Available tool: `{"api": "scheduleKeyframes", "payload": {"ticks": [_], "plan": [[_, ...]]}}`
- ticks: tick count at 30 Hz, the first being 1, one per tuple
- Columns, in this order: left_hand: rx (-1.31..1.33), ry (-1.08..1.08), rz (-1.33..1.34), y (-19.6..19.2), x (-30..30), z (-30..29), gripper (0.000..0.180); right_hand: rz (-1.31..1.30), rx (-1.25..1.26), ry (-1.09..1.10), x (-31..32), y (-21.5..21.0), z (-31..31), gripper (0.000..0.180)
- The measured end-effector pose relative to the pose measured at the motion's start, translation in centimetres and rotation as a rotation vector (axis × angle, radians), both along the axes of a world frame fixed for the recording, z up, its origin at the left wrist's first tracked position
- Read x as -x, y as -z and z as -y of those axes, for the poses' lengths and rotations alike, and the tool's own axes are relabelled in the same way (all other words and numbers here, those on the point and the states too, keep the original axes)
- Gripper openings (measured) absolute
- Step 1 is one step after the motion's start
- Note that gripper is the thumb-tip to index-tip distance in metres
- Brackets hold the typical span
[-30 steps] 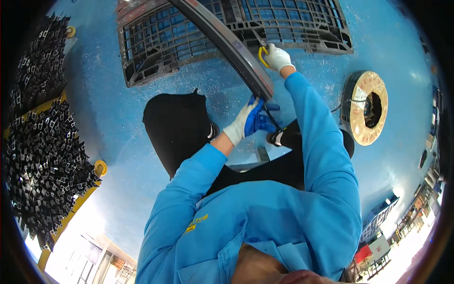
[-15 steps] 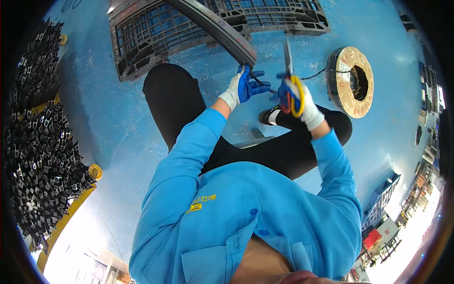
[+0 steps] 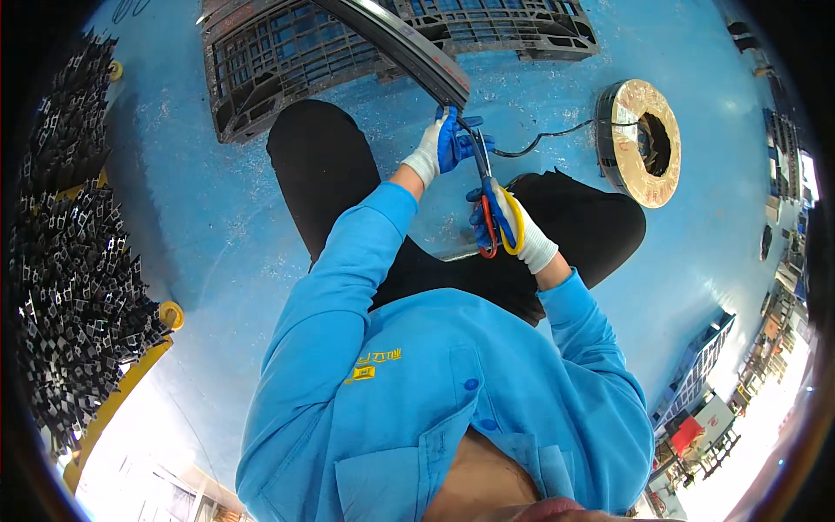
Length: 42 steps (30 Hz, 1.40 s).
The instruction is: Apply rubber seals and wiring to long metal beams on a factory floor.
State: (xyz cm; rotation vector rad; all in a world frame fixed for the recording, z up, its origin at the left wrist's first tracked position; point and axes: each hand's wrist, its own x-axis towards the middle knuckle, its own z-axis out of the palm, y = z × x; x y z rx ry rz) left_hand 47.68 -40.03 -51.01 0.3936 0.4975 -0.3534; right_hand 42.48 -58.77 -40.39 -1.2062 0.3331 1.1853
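Observation:
My left hand [image 3: 442,146], in a white glove with blue-coated fingers, is closed on a thin black strip [image 3: 544,136] just below the end of a long dark profile [image 3: 422,63]. My right hand [image 3: 513,228], gloved the same way, grips scissors [image 3: 484,165] with one red and one yellow handle loop. Their blades point away from me and reach the strip right beside my left fingers. Whether the blades have cut into it cannot be made out. From there the strip runs in a slack curve to a coil [image 3: 624,152] with a tan face, standing at the right.
A black plastic pallet [image 3: 291,91] lies ahead on the blue floor [image 3: 209,200], with the profile over it. Stacks of black profiles [image 3: 74,304] on yellow-framed carts line the left. A blue crate-like rack [image 3: 700,361] stands at the lower right. My bent knees frame the work.
My right hand has moved left and a little toward me, bringing the scissors from beyond the strip to beside my left fingers. The strip now hangs in a lower curve.

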Motion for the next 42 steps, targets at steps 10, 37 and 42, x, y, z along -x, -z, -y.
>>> {"api": "scheduleKeyframes", "payload": {"ticks": [10, 37, 42], "plan": [[0.019, 0.041, 0.048, -0.5, 0.1, -0.3, 0.064, -0.01, 0.019, 0.017, 0.0, -0.6, -1.2, 0.056], [0.075, -0.036, -0.036, -1.2, 0.1, 0.1, 0.047, 0.449, 0.301, 0.097, -1.2, -2.9, -1.2, 0.028], [-0.015, -0.105, -0.014, -1.3, 0.8, -0.3, 0.037, 0.662, 0.547, 0.05, -9.8, -0.5, -1.1, 0.034]]}}
